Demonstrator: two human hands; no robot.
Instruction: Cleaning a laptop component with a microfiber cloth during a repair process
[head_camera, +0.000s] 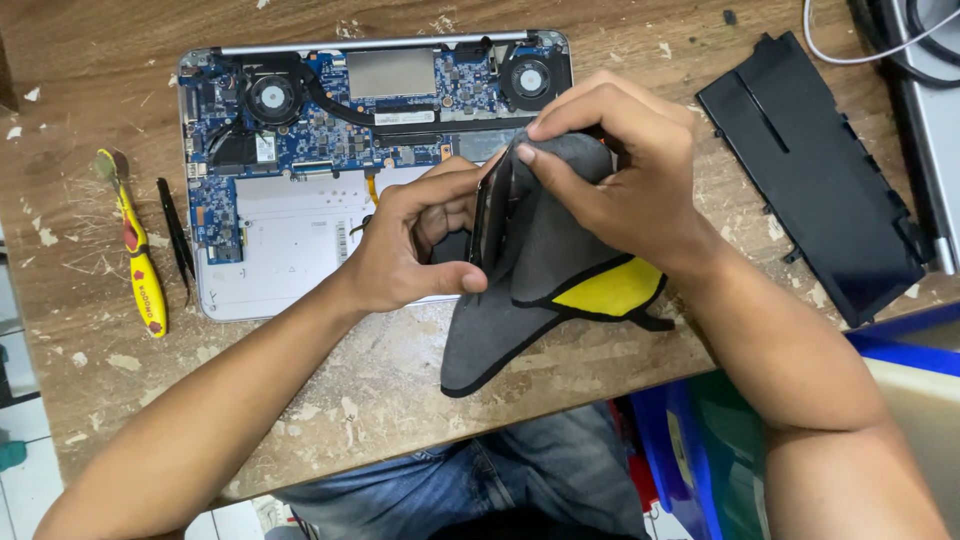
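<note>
- Laptop (290, 250): opened, board exposed, flat on the table (380, 390).
- Battery (815, 180): right of laptop, apart.
- Cloth (540, 290): over laptop's right edge, pinched by right hand (620, 170), wrist bent.
- Left hand (420, 240): clasping a dark flat part (490, 215) edge-up.
- Screwdriver (140, 260), tweezers (178, 240): left of laptop.

Bright, even light falls from above, leaving only soft, short shadows under the forearms on the wooden worktop (330, 400). The centre is sharp; slight wide-angle bending shows at the edges. A mild sheen lies on the black battery pack (815, 170).
</note>
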